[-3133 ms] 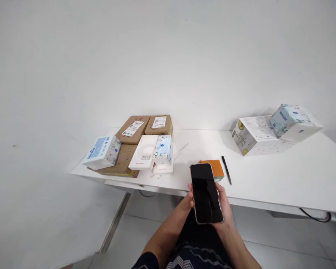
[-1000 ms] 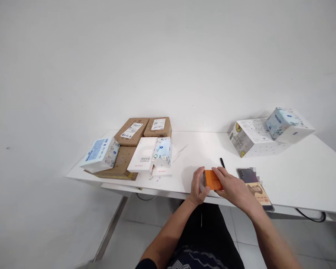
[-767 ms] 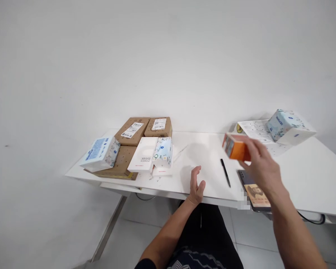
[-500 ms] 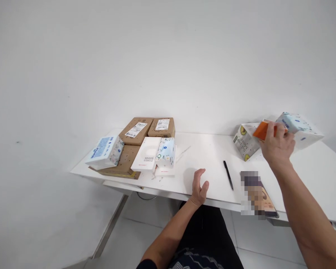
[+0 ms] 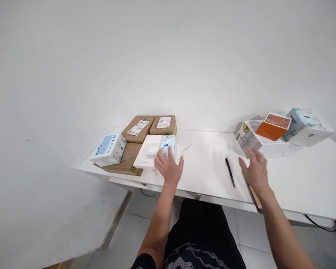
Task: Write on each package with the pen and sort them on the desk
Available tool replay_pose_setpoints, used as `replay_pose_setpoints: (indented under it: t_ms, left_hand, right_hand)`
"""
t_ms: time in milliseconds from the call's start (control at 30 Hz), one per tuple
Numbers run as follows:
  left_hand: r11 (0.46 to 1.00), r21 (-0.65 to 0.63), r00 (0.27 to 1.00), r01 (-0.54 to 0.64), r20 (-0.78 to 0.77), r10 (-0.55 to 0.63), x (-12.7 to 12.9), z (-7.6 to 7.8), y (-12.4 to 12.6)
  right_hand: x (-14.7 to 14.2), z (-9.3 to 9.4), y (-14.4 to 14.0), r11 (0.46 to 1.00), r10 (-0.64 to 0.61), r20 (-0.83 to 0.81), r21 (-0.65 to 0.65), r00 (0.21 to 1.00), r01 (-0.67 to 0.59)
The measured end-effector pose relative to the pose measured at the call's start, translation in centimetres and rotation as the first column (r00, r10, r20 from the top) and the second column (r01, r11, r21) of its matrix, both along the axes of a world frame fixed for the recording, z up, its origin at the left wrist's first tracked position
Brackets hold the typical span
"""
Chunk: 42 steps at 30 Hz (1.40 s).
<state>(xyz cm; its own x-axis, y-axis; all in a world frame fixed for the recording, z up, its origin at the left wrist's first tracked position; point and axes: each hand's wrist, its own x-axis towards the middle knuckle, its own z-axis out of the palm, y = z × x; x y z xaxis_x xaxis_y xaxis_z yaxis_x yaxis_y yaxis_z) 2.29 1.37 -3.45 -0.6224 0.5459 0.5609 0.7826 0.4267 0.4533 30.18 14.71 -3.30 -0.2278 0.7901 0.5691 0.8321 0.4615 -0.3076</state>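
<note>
One tissue pack (image 5: 168, 145) under left hand (image 5: 169, 167).

White table (image 5: 302, 175) along a white wall. At left end, flat brown cardboard box (image 5: 126, 158) under a blue tissue pack (image 5: 108, 149) and a white power bank box (image 5: 149, 155), with two labelled cardboard boxes (image 5: 149, 127) behind. Near middle, black pen (image 5: 230, 172). At right, speckled white box (image 5: 264, 144), beside it a pale blue tissue pack (image 5: 308, 126). At front edge, phone (image 5: 254, 198), mostly hidden by an arm.
</note>
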Motion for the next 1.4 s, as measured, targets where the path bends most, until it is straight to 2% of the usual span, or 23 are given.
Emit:
replay_pose_setpoints:
  t_ms: [67, 133, 233, 333, 400, 467, 533, 600, 633, 733, 800, 867, 933, 1000, 1100, 1167, 1267, 1333, 1400]
  left_hand:
    - [0.991, -0.115, 0.996, -0.07, -0.061, 0.063, -1.7, 1.2, 0.2]
    - [0.986, -0.159, 0.994, -0.051, -0.106, 0.034, -2.4, 1.5, 0.3]
    - [0.984, -0.179, 0.991, -0.008, -0.131, -0.016, -1.9, 1.2, 0.5]
    - [0.986, -0.153, 0.995, 0.068, -0.066, -0.079, -0.4, 1.1, 0.6]
    - [0.983, -0.068, 0.984, 0.168, 0.067, -0.164, 0.9, 0.9, 0.6]
    - [0.963, 0.048, 0.918, 0.265, 0.293, -0.268, 2.3, 0.2, 0.5]
    - [0.937, 0.131, 0.78, 0.324, 0.524, -0.343, 3.9, -0.9, 0.1]
    - [0.9, 0.144, 0.653, 0.411, 0.643, -0.401, 5.4, -2.2, -0.6]
    - [0.866, 0.133, 0.614, 0.481, 0.655, -0.441, 6.0, -2.8, -1.0]
    - [0.782, 0.088, 0.588, 0.618, 0.608, -0.533, 7.2, -3.9, -1.9]
    - [0.777, 0.105, 0.595, 0.621, 0.582, -0.554, 7.6, -4.3, -2.1]
    - [0.766, 0.165, 0.568, 0.621, 0.579, -0.585, 7.6, -4.8, -2.0]
    - [0.75, 0.22, 0.536, 0.623, 0.578, -0.615, 7.6, -5.4, -1.6]
    - [0.746, 0.246, 0.533, 0.619, 0.566, -0.629, 7.5, -6.0, -1.4]
    - [0.741, 0.257, 0.586, 0.621, 0.476, -0.656, 7.8, -6.6, -1.5]
    - [0.727, 0.247, 0.647, 0.641, 0.335, -0.685, 8.5, -6.7, -1.8]
    - [0.736, 0.17, 0.736, 0.656, 0.073, -0.673, 10.3, -6.4, -2.4]
    - [0.769, 0.102, 0.776, 0.631, -0.068, -0.628, 11.8, -6.3, -2.5]
    - [0.805, 0.056, 0.803, 0.591, -0.141, -0.579, 12.9, -6.4, -2.3]
  right_hand:
    - [-0.9, -2.0, -2.2, 0.996, 0.057, -0.049, -0.07, 0.997, -0.061]
    - [-1.9, -3.4, -4.0, 0.988, 0.096, -0.099, -0.108, 0.99, -0.107]
    - [-3.1, -4.4, -6.1, 0.973, 0.143, -0.163, -0.157, 0.976, -0.168]
    - [-3.5, -4.8, -7.4, 0.955, 0.167, -0.21, -0.207, 0.963, -0.211]
    - [-3.4, -4.9, -8.0, 0.943, 0.16, -0.255, -0.246, 0.954, -0.224]
    - [-3.3, -4.9, -8.5, 0.924, 0.134, -0.338, -0.298, 0.932, -0.241]
    - [-3.3, -4.6, -9.0, 0.888, 0.092, -0.436, -0.37, 0.895, -0.271]
    - [-3.4, -4.4, -9.4, 0.845, 0.054, -0.502, -0.437, 0.863, -0.307]
    - [-3.4, -4.4, -9.6, 0.831, 0.039, -0.515, -0.459, 0.856, -0.314]
    - [-3.3, -4.5, -9.8, 0.821, 0.015, -0.513, -0.484, 0.858, -0.303]
    - [-2.9, -4.8, -9.5, 0.822, 0.019, -0.503, -0.484, 0.864, -0.3]
    - [-2.5, -5.0, -9.0, 0.84, 0.035, -0.469, -0.464, 0.883, -0.28]
    - [-2.1, -5.0, -8.3, 0.886, 0.011, -0.367, -0.428, 0.93, -0.179]
    - [-1.9, -4.8, -7.5, 0.912, -0.081, -0.188, -0.41, 0.979, -0.004]
    - [-2.2, -4.4, -6.2, 0.865, -0.186, 0.119, -0.452, 0.975, 0.22]
    - [-2.7, -4.3, -5.5, 0.831, -0.159, 0.242, -0.49, 0.957, 0.262]
    - [-3.5, -4.4, -4.8, 0.808, -0.117, 0.268, -0.534, 0.956, 0.249]
    - [-3.9, -4.5, -4.4, 0.785, -0.12, 0.234, -0.572, 0.965, 0.237]
    - [-4.1, -4.6, -4.0, 0.768, -0.119, 0.195, -0.603, 0.973, 0.215]
